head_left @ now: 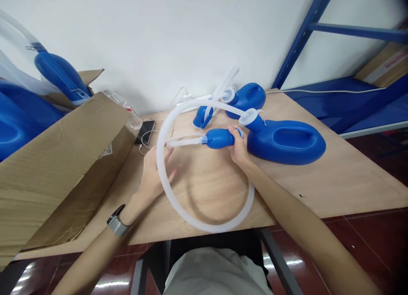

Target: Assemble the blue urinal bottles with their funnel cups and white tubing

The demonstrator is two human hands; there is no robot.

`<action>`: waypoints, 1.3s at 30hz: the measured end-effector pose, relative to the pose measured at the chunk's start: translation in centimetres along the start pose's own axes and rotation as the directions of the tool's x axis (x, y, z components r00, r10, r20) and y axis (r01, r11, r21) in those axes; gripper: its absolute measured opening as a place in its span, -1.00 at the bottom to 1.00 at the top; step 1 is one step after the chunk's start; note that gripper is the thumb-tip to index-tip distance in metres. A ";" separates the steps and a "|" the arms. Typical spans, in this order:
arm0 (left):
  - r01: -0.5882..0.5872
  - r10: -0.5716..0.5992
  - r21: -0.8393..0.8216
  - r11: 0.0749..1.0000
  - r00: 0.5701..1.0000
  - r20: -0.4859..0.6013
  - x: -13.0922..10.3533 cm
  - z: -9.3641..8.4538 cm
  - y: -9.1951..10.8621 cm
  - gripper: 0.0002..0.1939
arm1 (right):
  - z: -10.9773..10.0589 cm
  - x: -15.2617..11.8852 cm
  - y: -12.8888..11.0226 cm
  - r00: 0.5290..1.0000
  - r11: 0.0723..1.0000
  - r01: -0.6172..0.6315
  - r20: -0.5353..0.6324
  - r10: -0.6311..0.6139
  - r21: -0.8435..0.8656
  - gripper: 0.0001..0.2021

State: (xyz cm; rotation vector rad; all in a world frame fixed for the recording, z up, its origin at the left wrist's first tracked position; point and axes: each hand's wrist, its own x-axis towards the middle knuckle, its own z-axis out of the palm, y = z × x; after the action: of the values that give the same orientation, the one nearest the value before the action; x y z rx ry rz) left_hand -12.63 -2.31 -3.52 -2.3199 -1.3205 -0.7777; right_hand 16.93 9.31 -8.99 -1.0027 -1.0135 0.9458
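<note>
My right hand [239, 147] is closed round the end of a blue bulb-shaped plastic piece [219, 138]. From its other end a translucent tube [188, 141] runs left to my left hand [154, 169]. The left fingertips are at that tube, while the thumb stands apart and blurred. A thick white hose [162, 159] crosses in front of the left hand, partly hiding it. This hose loops from the white cap [249, 116] of a blue handled bottle [288, 143], which lies on its side right of my right hand. The hose's lower end passes behind my right forearm.
Another blue bottle [250, 98] with a coiled hose and a blue end piece [203, 116] lies farther back. On the left, an open cardboard box [63, 159] holds more blue bottles. A phone [145, 131] and a clear bottle [134, 120] sit beside it. Blue shelving [296, 40] stands right.
</note>
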 end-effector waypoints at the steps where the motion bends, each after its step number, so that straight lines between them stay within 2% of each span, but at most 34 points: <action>1: 0.048 -0.048 -0.005 0.999 0.998 -0.028 -0.9 0.0 -0.4 -0.40 | 0.0 0.1 0.1 0.999 0.999 -0.038 -0.025 0.039 0.032 -0.64; 4: 0.142 -0.145 -0.062 0.988 0.988 -0.050 -2.7 0.1 -1.2 -0.34 | 0.3 0.0 -0.2 0.985 0.982 -0.137 -0.083 0.148 0.127 -0.62; 6: 0.157 -0.162 -0.081 0.984 0.985 -0.052 -2.9 0.4 -1.9 -0.33 | 0.5 -0.2 -0.5 0.977 0.970 -0.178 -0.090 0.194 0.163 -0.60; 9: 0.128 -0.135 -0.105 0.986 0.989 -0.062 -2.0 1.1 -3.3 -0.40 | 0.7 -0.5 -0.9 0.969 0.958 -0.208 -0.090 0.229 0.199 -0.58; 13: 0.059 -0.075 -0.171 0.984 0.993 -0.090 -0.4 2.3 -5.3 -0.64 | 0.7 -0.5 -1.1 0.969 0.952 -0.206 -0.086 0.230 0.224 -0.56; 16: 0.003 -0.030 -0.200 0.980 0.991 -0.133 0.4 2.9 -5.9 -0.73 | 0.7 -0.6 -1.1 0.973 0.955 -0.192 -0.082 0.215 0.225 -0.57; 25: -0.118 0.081 -0.230 0.966 0.983 -0.162 1.1 2.6 -4.4 -0.67 | 0.8 -0.8 -1.1 0.992 0.980 -0.112 -0.036 0.119 0.162 -0.69; 30: -0.141 0.123 -0.194 0.971 0.987 -0.102 1.7 2.3 -3.1 -0.65 | 0.7 -0.9 -0.7 0.997 0.991 -0.073 -0.008 0.074 0.116 -0.68; 34: -0.137 0.130 -0.191 0.972 0.990 -0.048 2.4 2.8 -1.8 -0.62 | 0.7 -0.9 -0.5 0.998 0.994 -0.062 0.004 0.062 0.094 -0.67; 39: -0.142 0.117 -0.206 0.968 0.985 -0.128 3.4 3.5 -0.2 -0.59 | 0.8 -1.0 -0.6 0.998 0.992 -0.069 -0.008 0.070 0.102 -0.68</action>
State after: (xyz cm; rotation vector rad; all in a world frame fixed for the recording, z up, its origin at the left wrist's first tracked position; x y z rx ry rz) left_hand -10.41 1.98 -4.13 -2.4548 -1.0697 -1.0381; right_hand 15.99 8.39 -8.44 -0.9622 -0.9166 1.0378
